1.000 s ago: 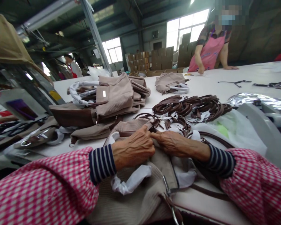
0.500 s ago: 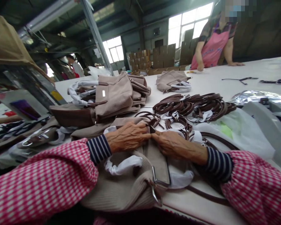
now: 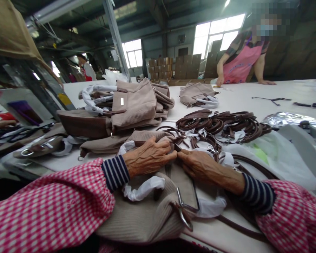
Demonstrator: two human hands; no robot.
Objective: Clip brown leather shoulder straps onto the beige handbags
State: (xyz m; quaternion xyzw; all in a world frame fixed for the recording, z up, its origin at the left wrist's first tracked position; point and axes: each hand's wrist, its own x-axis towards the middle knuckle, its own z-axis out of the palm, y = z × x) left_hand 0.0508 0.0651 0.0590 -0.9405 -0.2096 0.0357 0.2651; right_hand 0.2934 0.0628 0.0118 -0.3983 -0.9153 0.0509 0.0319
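Observation:
A beige ribbed handbag [image 3: 147, 221] lies on its side in front of me, its zipped top facing right and a metal ring at the near end. White wrapping [image 3: 144, 188] covers its handle. My left hand [image 3: 150, 156] is closed on the bag's far end, fingers pinched at the edge. Just right of it, my right hand [image 3: 200, 167] pinches at a dark brown leather tab [image 3: 177, 147] on that end. Both sets of fingertips nearly meet there. What lies under the fingers is partly hidden.
Beyond my left hand is a pile of beige handbags [image 3: 134, 105]. Coiled brown straps [image 3: 223, 123] lie at the right, near clear plastic wrap [image 3: 284, 158]. Another bag [image 3: 198, 94] rests farther back. A person in a pink apron [image 3: 243, 65] stands across the table.
The view has shifted slightly, so things sit a little farther right and lower. Both hands stay at the bag's far end, the left fingers bent a bit differently.

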